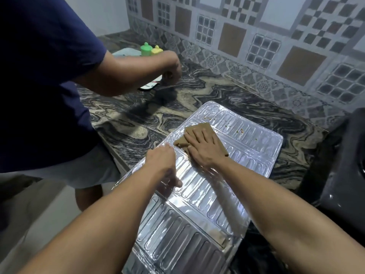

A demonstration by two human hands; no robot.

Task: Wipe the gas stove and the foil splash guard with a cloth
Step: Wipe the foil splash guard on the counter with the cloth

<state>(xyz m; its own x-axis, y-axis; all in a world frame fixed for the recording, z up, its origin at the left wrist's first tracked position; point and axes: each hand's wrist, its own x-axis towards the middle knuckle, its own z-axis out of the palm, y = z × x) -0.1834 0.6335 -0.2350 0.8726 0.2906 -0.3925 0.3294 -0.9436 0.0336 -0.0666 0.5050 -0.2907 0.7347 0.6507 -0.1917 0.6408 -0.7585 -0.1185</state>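
- While the right hand lies flat with fingers straight and together on the brown cloth, pressing it onto the foil splash guard, the guard itself is laid flat on the marbled counter, partly overhanging the near edge.
- Left hand sits just beside the right, on the guard's left edge. Looks like it's steadying the sheet, but honestly I can't tell whether its fingers are curled over the rim or just resting.
- Just beyond the right fingertips there are small food crumbs on the foil, so I'd push the cloth that way next.
- Tip: foil dents easily, so keep the palm flat, use light, even pressure, and follow the ribs rather than crossing them.
- Keep the left hand anchoring, or the sheet will probably slide.
- Dark gas stove is off to the right of the right hand, not being touched.
- Another person stands beyond the left hand, busy with something on the counter.
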